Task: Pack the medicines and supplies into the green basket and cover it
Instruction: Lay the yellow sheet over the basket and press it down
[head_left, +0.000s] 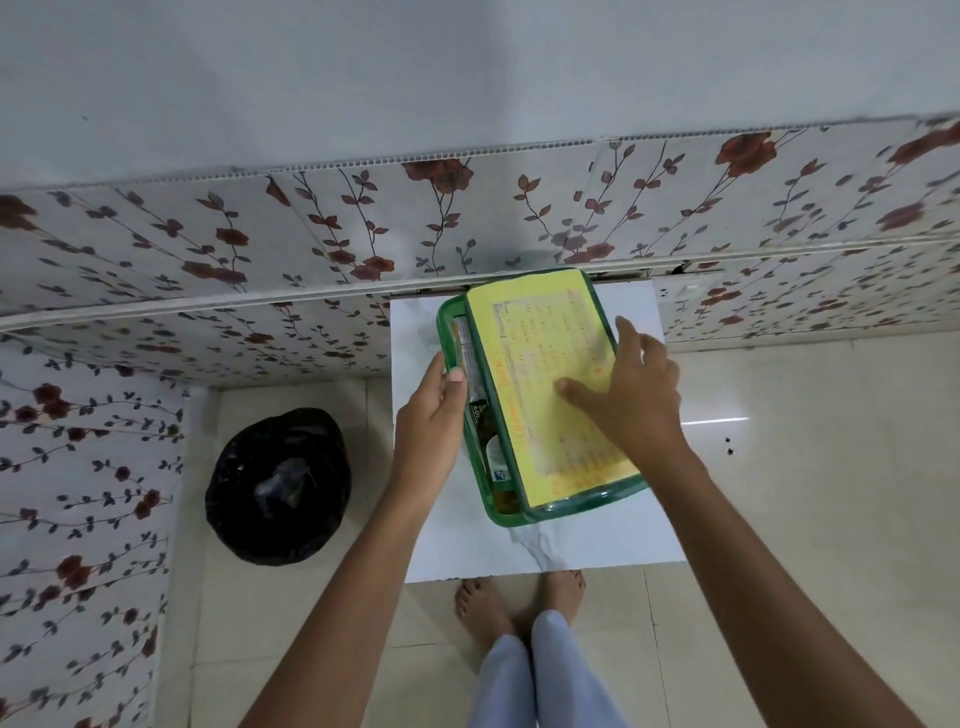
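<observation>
A green basket (448, 322) stands on a small white table (639, 519). A yellow lid with a green rim (540, 364) lies on the basket, shifted to the right, so a strip along the basket's left side stays uncovered. Medicine packs and small bottles (485, 431) show through that gap. My left hand (428, 415) grips the basket's left rim, thumb over the edge. My right hand (628, 389) rests on the lid's right half with its fingers spread and pressing the lid's surface.
A bin lined with a black bag (278, 486) stands on the tiled floor left of the table. Flower-patterned panels (208, 249) run behind and to the left. My bare feet (519, 597) are just below the table's front edge.
</observation>
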